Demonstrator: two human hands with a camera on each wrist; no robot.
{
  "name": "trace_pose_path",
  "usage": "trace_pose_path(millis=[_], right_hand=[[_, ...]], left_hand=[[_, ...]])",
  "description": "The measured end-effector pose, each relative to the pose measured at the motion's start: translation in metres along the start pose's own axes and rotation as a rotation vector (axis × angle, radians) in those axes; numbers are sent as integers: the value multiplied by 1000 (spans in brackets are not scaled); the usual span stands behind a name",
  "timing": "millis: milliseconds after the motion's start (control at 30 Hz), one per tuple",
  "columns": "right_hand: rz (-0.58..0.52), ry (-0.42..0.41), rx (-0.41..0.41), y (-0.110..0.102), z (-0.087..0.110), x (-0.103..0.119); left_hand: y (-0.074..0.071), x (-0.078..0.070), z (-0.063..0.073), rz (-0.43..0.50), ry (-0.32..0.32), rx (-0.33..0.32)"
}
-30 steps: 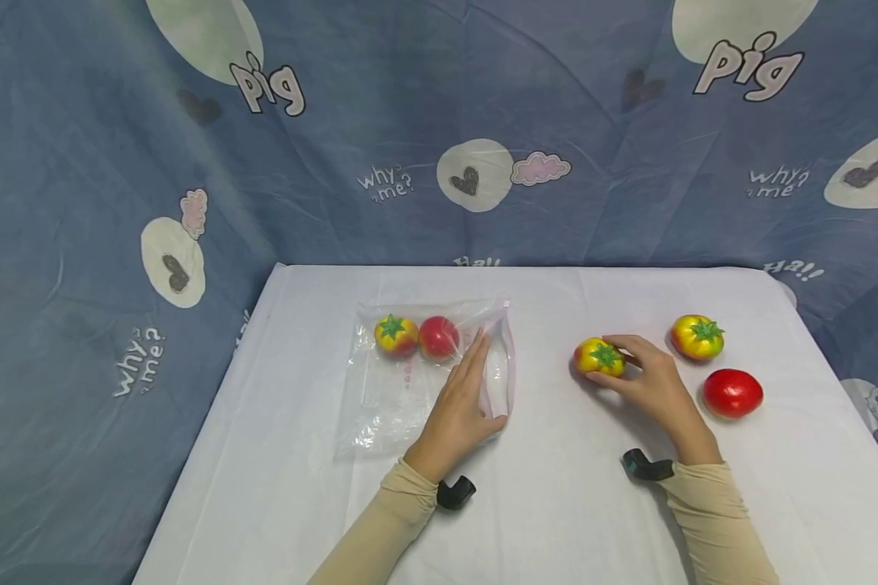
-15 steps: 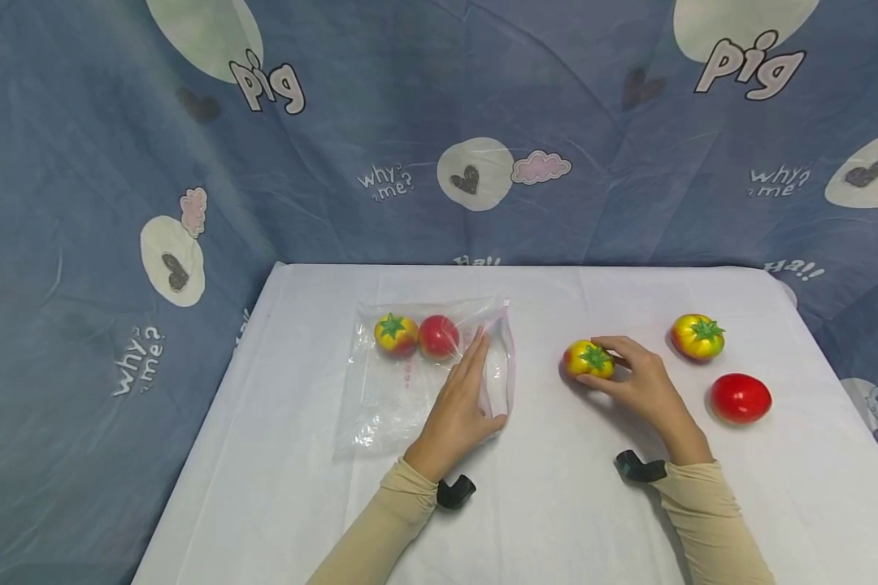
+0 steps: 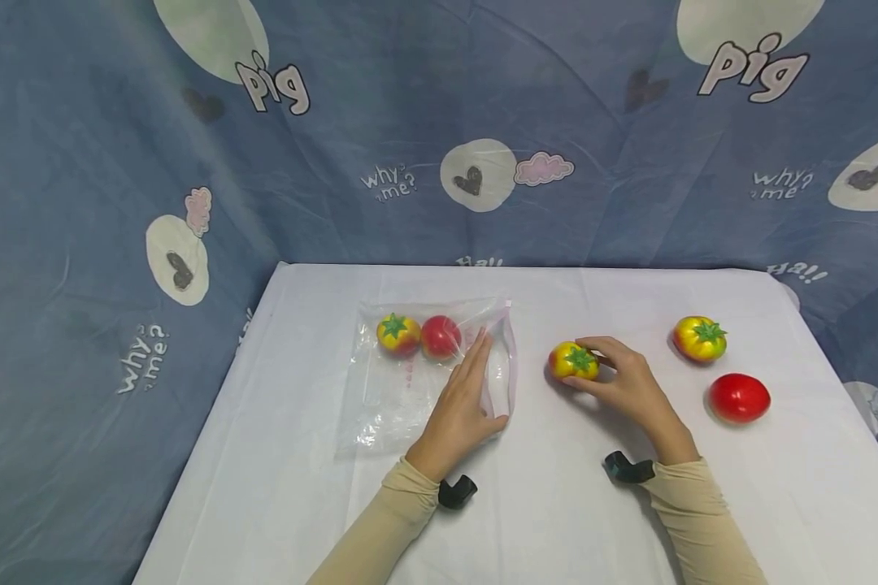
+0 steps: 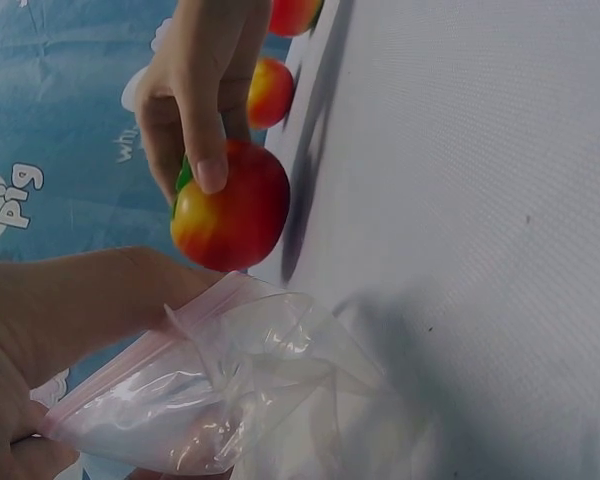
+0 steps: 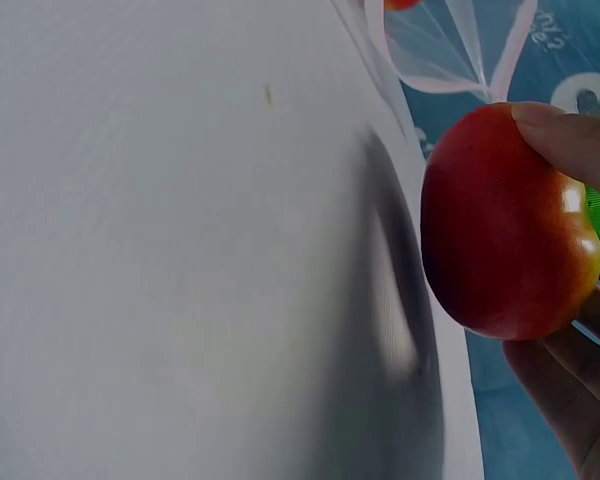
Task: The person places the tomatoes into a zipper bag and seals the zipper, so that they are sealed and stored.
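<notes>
In the head view my right hand [image 3: 629,394] pinches a yellow-and-red tomato [image 3: 573,361] with a green star-shaped top, between thumb and fingers. The right wrist view shows the tomato [image 5: 505,225] above the white cloth, with its shadow beneath. My left hand [image 3: 457,406] lies at the mouth of a clear zip bag [image 3: 380,414], fingers straight and thumb spread out. The bag's pink-edged opening [image 4: 130,365] stands apart near that hand, facing the right hand. Inside the bag are a yellow-and-red tomato [image 3: 398,335] and a red one [image 3: 441,337].
On the right of the white-covered table [image 3: 278,504] sit another yellow-green tomato [image 3: 700,339] and a glossy red one [image 3: 739,398]. A blue printed curtain [image 3: 380,97] hangs behind and along the left side.
My right hand has moved left with the tomato, closer to the bag. The red tomato on the right shifted slightly rightward early on. My left hand and the bag have stayed put.
</notes>
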State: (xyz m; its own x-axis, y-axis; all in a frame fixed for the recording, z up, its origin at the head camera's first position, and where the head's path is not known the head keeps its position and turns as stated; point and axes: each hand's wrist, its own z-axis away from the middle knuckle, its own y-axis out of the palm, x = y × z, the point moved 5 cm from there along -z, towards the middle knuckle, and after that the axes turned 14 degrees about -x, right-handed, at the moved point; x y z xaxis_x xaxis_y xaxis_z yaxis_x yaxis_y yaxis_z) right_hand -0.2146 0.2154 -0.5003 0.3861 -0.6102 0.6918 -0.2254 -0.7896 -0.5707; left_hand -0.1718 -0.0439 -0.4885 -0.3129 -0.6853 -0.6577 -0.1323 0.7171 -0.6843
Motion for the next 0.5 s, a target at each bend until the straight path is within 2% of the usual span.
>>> trace_pose_path(millis=[500], right_hand=[[-49,-13,53,27,-13,26]], left_hand=[[0,-1,1,-5,11,6]])
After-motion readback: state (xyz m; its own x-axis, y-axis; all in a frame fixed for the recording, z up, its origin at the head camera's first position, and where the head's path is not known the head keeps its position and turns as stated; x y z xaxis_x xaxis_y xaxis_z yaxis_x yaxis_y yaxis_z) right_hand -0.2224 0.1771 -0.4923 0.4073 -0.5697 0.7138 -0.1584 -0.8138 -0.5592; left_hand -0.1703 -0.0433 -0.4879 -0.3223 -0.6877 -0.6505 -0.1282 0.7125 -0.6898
